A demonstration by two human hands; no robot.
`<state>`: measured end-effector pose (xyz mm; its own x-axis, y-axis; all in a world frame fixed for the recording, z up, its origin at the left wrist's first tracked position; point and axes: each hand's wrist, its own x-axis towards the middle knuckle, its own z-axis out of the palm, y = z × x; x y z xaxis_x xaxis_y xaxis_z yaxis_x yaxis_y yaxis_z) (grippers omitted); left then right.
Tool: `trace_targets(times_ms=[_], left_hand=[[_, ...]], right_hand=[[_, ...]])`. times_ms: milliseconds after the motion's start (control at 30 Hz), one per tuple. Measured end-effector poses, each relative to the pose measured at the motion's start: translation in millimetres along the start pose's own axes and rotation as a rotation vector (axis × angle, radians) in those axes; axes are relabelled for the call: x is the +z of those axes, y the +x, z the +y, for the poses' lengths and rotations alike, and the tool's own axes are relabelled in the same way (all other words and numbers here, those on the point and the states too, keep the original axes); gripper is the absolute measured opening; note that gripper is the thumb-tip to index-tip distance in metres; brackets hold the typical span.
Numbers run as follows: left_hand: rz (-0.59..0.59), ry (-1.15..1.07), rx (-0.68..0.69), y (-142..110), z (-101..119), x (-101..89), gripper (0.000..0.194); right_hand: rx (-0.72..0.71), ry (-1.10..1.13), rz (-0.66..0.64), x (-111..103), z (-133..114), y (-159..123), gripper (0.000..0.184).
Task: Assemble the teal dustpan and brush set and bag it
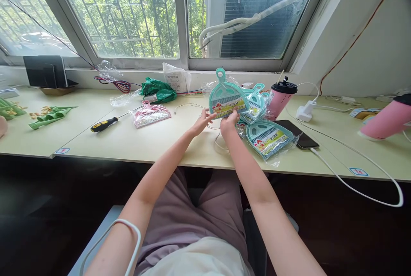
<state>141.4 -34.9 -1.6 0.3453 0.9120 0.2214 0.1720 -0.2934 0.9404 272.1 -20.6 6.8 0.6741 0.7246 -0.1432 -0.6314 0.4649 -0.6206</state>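
A turquoise mini dustpan and brush set (228,94) with a yellow label is held up over the table, its looped handle pointing upward. My left hand (203,123) grips its lower left corner. At the bottom edge, my right hand (230,120) is closed on the set, thumb on the label. More turquoise sets in clear plastic lie just right of it: an upper one (253,107), partly covered, and a lower one (269,139) near the table edge. Farther left lies a pink dustpan set (150,115) in clear wrapping.
A yellow-black screwdriver (104,125) lies at left. Green plastic bag (157,90) and white packet (176,78) are by the window. Behind the sets leans a pink cup (279,100); beside them, a phone (298,135) has a white cable looping past the table edge.
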Motion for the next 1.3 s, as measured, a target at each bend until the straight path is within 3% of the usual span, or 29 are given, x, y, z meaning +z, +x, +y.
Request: trace_targets(times_ms=[133, 267, 433, 567, 733, 800, 1000, 1300], left_hand=[[0.081, -0.328, 0.083, 11.6, -4.3, 1.4, 0.049], [0.169, -0.371, 0.080, 14.1, -9.5, 3.1, 0.046], [0.290, -0.414, 0.050, 16.2, -16.2, -0.7, 0.042], [0.323, -0.499, 0.072, 15.2, -17.4, -3.6, 0.040], [0.317, -0.535, 0.048, 10.8, -13.6, -3.9, 0.039], [0.318, -0.545, 0.048, 9.4, -12.1, -3.0, 0.040], [0.302, -0.553, 0.057, 8.2, -10.7, -0.1, 0.042], [0.317, -0.532, 0.046, 9.2, -12.3, 2.2, 0.037]], right_hand=[[-0.013, -0.011, -0.071, 0.3, 10.1, -8.1, 0.026], [-0.003, -0.058, -0.178, 0.4, 19.4, -8.4, 0.025], [0.135, -0.035, -0.273, 5.9, 21.7, -7.6, 0.021], [0.220, -0.067, -0.331, 8.3, 20.3, -12.5, 0.039], [0.151, -0.162, -0.452, 5.1, 22.6, -14.2, 0.059], [0.135, -0.172, -0.458, 4.0, 24.4, -12.8, 0.059], [0.157, -0.159, -0.335, 3.9, 27.4, -9.8, 0.036], [0.146, -0.198, -0.357, 1.9, 23.2, -3.5, 0.033]])
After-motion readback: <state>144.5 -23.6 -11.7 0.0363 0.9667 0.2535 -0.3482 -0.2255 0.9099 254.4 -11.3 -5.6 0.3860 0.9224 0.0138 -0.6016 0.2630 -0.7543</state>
